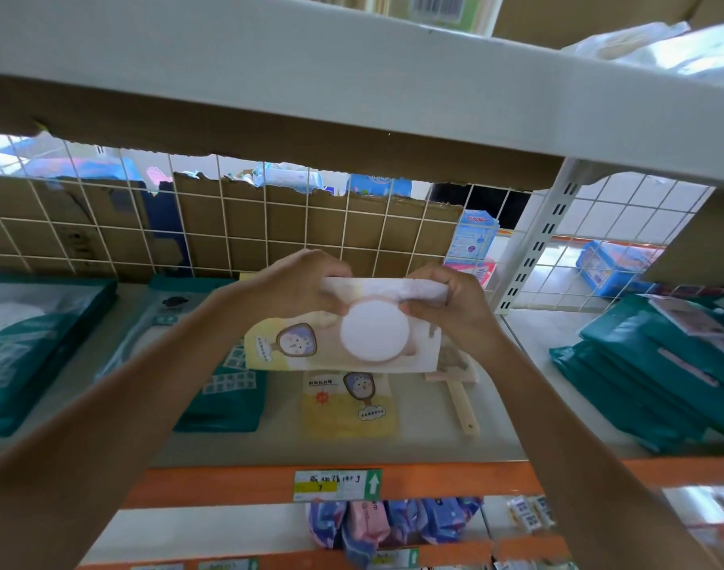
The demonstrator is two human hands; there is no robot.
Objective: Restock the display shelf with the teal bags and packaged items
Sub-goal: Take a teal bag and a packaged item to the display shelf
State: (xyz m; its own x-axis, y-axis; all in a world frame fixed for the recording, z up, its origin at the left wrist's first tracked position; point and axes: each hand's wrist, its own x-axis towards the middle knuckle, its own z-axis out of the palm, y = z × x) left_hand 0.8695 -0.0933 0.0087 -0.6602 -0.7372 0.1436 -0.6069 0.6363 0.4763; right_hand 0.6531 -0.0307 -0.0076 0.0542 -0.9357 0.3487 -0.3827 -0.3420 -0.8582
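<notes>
Fingers of the left hand (294, 281) and right hand (446, 298) curl over the far top edge of a pale packaged pouch (270, 347), thumbs pressed on its near face, pinching it at both upper corners. The pouch hangs above the middle of the shelf, its long axis running from 9 to 3 o'clock, its folded top toward 12 and its printed face toward the camera. A white round disc (374, 331) shows at its centre, with a cartoon hand-mirror figure at 9 o'clock of the disc.

Just below, at 6 o'clock, a second pouch (350, 405) lies flat on the pale shelf board (434, 438); its print is too small to read. A cream handled brush (461, 401) lies at its 3 o'clock. Teal bags (224, 388) lie at 9 o'clock, and a teal stack (648, 384) at 3 o'clock.

The orange shelf edge (228, 483) carries a price tag (337, 485) with a "7" on yellow and a white up arrow. A white wire grid (270, 224) backed by cardboard closes the rear.
</notes>
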